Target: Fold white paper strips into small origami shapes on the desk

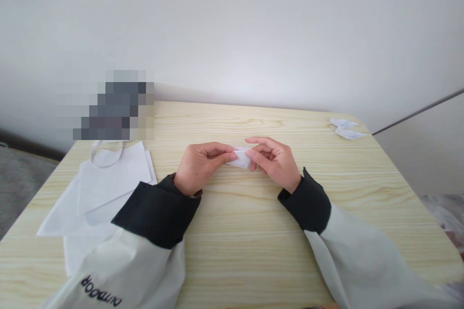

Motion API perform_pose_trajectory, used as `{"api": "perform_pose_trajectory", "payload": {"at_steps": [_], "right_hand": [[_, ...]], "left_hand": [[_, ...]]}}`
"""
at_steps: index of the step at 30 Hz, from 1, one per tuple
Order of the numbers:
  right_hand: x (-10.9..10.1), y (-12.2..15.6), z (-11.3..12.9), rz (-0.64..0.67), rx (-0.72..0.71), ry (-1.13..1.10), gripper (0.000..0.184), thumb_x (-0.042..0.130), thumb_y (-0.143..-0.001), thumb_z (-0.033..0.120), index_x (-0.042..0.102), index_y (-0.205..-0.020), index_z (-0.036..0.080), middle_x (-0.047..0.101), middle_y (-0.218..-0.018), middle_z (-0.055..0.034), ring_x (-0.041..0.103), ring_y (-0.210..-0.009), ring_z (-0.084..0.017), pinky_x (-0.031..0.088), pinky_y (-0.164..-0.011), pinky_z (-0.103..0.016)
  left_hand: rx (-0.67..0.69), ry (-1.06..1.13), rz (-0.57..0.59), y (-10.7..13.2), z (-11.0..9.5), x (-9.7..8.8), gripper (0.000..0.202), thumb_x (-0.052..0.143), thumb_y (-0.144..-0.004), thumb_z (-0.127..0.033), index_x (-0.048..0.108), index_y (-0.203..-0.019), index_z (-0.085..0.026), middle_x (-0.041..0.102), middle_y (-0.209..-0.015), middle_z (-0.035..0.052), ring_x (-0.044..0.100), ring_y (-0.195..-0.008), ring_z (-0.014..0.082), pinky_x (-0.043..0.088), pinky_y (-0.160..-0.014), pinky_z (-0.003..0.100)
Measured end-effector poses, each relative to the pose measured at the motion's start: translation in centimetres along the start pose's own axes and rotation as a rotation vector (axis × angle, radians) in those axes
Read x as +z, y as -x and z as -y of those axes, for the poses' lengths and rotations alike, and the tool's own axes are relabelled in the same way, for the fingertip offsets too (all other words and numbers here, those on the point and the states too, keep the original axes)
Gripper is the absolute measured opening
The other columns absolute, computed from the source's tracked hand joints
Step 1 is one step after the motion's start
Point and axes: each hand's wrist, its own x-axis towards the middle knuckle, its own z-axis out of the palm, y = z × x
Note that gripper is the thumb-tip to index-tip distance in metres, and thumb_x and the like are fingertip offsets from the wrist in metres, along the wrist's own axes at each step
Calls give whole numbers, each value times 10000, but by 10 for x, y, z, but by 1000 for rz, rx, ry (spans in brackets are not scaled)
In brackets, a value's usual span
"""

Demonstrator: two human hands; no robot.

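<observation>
A small piece of folded white paper [240,159] is held between both hands, just above the middle of the wooden table. My left hand [203,164] pinches its left end between thumb and fingers. On the other side, my right hand [273,159] grips the right end with the thumb in front, its index finger raised and partly stretched out. The fingertips cover both ends of the paper, so its full shape is hidden.
White paper sheets [112,178] lie overlapping at the table's left, with a white ring of tape or similar [94,154] on top. Behind them is a blurred-out dark object [116,106]. Two folded white paper pieces [350,133] rest at the back right. A wall borders the table's [246,251] far edge.
</observation>
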Motion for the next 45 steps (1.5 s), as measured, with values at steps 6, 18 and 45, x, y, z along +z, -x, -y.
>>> {"api": "perform_pose_trajectory", "payload": {"at_steps": [6,18,45], "right_hand": [[-1,0,-1,24,19,-12,324,641,-768,377,580,-1005,166,595,-721,20,491,-398,-38,397,-365,-178],[-1,0,2,48,-26,83,208,606,-797,329,595,-953,191,629,-888,-32,578,-535,-69,397,-397,-171],[3,3,0,-158,-21,51,155,627,-796,304,653,-860,165,539,-471,53,458,-381,-56,366,-374,-171]], "left_hand": [[13,84,-1,0,2,1,202,737,-682,-303,678,-793,-145,733,-817,39,681,-763,175,546,-749,271],[32,30,-11,-1,4,1,262,727,-691,-338,706,-861,-141,731,-888,63,675,-823,202,543,-792,310],[-152,-4,42,-1,-6,-1,441,706,-687,-419,671,-1014,-126,708,-1017,73,665,-900,214,539,-827,294]]}}
